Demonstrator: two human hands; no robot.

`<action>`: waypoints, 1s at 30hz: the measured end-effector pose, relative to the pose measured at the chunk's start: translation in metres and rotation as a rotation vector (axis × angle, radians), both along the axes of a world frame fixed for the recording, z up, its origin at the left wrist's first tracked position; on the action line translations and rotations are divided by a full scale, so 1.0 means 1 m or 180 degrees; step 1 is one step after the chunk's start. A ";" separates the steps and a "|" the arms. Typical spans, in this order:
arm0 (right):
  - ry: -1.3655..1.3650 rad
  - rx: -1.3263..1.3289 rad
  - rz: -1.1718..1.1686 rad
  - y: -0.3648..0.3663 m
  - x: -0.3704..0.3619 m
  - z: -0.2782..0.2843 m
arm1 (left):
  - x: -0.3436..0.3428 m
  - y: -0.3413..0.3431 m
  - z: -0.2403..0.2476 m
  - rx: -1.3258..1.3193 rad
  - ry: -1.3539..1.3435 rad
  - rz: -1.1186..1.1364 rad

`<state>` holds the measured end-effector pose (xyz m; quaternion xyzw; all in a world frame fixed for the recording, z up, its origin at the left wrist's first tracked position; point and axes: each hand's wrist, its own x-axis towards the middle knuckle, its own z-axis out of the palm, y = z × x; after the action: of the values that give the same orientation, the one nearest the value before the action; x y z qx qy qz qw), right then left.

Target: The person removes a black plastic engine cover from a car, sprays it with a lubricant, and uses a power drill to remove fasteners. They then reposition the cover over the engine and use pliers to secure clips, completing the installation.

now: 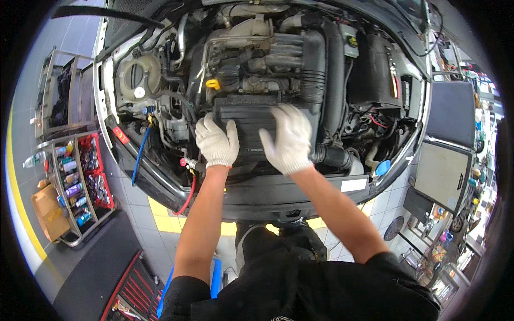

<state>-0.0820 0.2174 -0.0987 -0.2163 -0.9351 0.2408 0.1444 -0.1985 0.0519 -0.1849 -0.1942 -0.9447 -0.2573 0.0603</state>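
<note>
Below me lies an exposed car engine, with a ribbed black plastic cover [250, 125] at its front. My left hand [217, 142], in a white knitted glove, rests at the cover's left edge, its thumb apart from the fingers. Over the right half of the same cover is my right hand [289, 140], gloved alike. Its fingers are stretched out and slightly smeared by motion, and I cannot tell how firmly it touches. Neither hand has anything visible in its grasp. A yellow dipstick handle [213, 84] stands behind the cover.
A round fluid reservoir [138, 78] sits at the engine bay's left. Blue [141, 158] and red [188, 197] hoses hang near the left front edge. On the floor at left stands a cart [80, 224] with bottles and red bins. Grey cabinets [444, 174] stand at right.
</note>
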 end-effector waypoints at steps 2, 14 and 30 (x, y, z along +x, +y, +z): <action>-0.0104 0.0487 0.0440 0.012 -0.026 -0.017 | -0.001 0.010 -0.005 0.0223 -0.0018 0.0044; -0.0444 0.0459 0.0682 0.016 -0.023 -0.044 | 0.010 0.020 -0.003 -0.0429 -0.0001 0.0284; -0.0894 0.1294 -0.2372 0.413 0.075 0.000 | 0.073 0.129 0.012 -0.0617 0.0108 -0.0891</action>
<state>-0.0073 0.6303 -0.0984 -0.5362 -0.8322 -0.0480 0.1324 -0.1255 0.1811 -0.1732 -0.3331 -0.9276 -0.1675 0.0207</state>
